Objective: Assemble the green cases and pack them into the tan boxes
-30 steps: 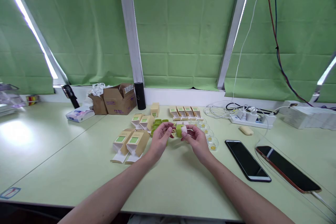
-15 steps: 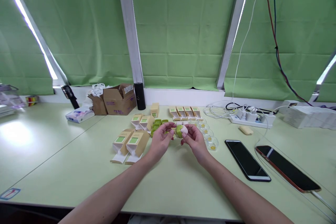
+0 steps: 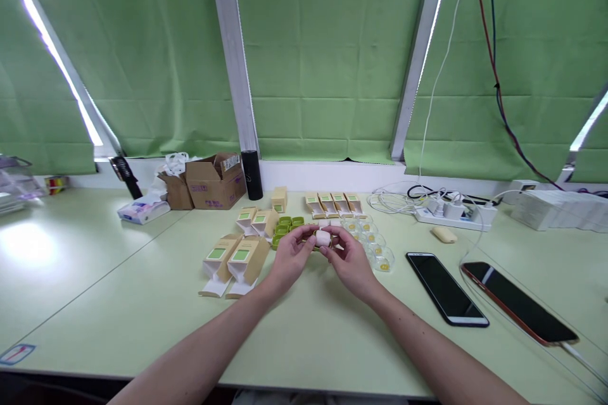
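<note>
Between my fingertips, above the middle of the table, is a small green cup with a white block (image 3: 323, 238) in it, its white face turned toward me. My left hand (image 3: 293, 255) grips it from the left and my right hand (image 3: 350, 258) from the right, both closed on it. Just behind my left hand sit several green cups (image 3: 285, 225). Clear plastic domes with yellow centres (image 3: 375, 243) lie to the right of my right hand. Further white pieces (image 3: 329, 223) show partly behind my fingers. Open small cartons with green labels (image 3: 247, 259) lie left of my left hand.
More small cartons (image 3: 333, 204) stand in a row at the back. A cardboard box (image 3: 216, 182), black cylinder (image 3: 251, 175) and wipes pack (image 3: 143, 209) are at the back left. Two phones (image 3: 446, 289), a beige oval object (image 3: 444, 235) and a power strip (image 3: 455, 217) with cables occupy the right.
The green cup has been turned in my fingers, so the white block now faces me where its green side showed before. My hands have drawn slightly closer together.
</note>
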The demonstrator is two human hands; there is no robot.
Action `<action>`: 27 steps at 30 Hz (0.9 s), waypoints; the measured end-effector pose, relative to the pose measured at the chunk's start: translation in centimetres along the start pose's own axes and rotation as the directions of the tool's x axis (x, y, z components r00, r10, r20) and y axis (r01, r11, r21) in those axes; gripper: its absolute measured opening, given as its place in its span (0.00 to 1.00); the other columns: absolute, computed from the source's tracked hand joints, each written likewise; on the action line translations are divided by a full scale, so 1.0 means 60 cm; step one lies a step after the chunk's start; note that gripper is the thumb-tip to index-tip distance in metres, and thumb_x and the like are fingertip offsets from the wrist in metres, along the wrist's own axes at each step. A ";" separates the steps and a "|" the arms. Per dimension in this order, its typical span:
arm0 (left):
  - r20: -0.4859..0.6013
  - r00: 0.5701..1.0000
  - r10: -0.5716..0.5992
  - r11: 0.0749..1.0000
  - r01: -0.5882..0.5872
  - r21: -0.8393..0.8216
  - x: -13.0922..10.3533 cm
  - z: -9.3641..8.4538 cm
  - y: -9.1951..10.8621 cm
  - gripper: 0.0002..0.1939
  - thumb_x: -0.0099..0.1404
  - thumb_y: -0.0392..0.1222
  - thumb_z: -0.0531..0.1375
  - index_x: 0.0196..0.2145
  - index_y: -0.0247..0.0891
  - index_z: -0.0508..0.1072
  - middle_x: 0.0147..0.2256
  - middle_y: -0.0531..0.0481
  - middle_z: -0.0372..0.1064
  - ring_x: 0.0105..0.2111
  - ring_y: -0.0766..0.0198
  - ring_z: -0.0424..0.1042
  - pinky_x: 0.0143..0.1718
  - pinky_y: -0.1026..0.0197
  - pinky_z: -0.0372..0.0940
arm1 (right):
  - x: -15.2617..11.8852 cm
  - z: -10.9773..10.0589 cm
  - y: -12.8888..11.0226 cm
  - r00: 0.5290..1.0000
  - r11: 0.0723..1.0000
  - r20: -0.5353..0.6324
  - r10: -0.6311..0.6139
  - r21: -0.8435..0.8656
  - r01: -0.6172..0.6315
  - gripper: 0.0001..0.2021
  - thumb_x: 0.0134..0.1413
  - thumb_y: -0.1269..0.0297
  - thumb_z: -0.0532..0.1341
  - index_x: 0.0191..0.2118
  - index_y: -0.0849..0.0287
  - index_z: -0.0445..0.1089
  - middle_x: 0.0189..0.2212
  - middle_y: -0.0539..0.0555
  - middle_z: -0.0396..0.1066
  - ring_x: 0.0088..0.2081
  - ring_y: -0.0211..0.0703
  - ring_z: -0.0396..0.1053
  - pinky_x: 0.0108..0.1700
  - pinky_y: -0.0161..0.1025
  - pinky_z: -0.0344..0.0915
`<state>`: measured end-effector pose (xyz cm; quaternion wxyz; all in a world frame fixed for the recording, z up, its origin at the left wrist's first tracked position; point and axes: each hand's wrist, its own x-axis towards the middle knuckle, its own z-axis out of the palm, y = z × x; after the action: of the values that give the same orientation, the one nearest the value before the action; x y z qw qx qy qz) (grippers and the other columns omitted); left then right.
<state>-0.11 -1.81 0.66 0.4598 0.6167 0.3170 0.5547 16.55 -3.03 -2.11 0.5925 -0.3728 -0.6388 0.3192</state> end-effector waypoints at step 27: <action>0.136 0.986 0.098 0.957 -0.130 0.260 -0.004 -0.011 -0.025 0.16 0.69 0.45 0.63 0.52 0.37 0.78 0.51 0.40 0.79 0.48 0.52 0.79 0.47 0.53 0.78 | -0.009 -0.023 0.001 0.935 0.740 0.191 -0.300 -0.572 0.354 0.14 0.69 0.65 0.60 0.58 0.53 0.66 0.52 0.61 0.69 0.40 0.49 0.77 0.38 0.46 0.79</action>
<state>-0.61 -1.32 -0.83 0.3580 0.7230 0.3243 0.4939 17.93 -3.50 -2.28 0.4631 -0.4082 -0.7867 0.0082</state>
